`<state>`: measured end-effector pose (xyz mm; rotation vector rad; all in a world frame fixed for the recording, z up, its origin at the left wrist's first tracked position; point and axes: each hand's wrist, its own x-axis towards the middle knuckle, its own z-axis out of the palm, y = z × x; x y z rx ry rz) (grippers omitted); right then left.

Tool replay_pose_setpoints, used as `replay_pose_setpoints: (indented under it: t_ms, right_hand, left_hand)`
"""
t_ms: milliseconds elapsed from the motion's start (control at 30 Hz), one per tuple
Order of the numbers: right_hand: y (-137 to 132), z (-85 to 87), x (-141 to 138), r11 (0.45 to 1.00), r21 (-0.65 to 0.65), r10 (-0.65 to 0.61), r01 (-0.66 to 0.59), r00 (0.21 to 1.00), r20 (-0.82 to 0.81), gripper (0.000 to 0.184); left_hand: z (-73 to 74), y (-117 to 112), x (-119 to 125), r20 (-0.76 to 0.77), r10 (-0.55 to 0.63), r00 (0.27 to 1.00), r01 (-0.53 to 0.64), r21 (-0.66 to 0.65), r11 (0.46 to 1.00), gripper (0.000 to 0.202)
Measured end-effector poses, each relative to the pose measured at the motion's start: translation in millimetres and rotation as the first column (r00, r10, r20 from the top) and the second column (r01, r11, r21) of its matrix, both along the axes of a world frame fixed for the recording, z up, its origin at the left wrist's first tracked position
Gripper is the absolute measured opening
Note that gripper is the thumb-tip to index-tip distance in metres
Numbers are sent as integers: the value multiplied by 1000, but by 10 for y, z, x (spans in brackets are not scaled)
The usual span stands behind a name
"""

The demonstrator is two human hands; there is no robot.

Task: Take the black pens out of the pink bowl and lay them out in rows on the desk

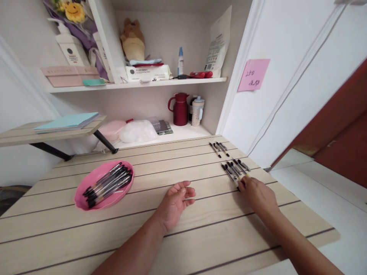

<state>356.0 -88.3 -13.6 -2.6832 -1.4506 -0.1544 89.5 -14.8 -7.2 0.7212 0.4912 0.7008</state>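
My left hand (175,202) rests palm up over the middle of the table, its fingers loosely curled and apart, holding nothing. At the right, my right hand (258,193) has its fingers closed on the near end of a pen (229,173) in a group of black-capped and clear pens; the fingertips are partly hidden. Those pens lie side by side on the wood, with a smaller group of pens and parts (219,148) behind them. To the left stands a pink oval dish (82,196) with scalloped edges, heaped with several assembled clear pens (110,183) with black ends.
The slatted wooden table (137,244) ends at the right above a white floor. A raised wooden stand (17,133) bears a blue notebook (67,121). At the back are a red jug (180,110), a speckled cup (197,111) and a plastic bag (137,131).
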Motion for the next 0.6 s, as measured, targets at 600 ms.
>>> replay_pose_setpoints:
  t_ms: [600]
  right_hand:
    - [-204,-28,-348,994,89,72,-71,997,-8,25]
  left_hand:
    - [46,66,-35,-201,56,978,-8,234,972,30]
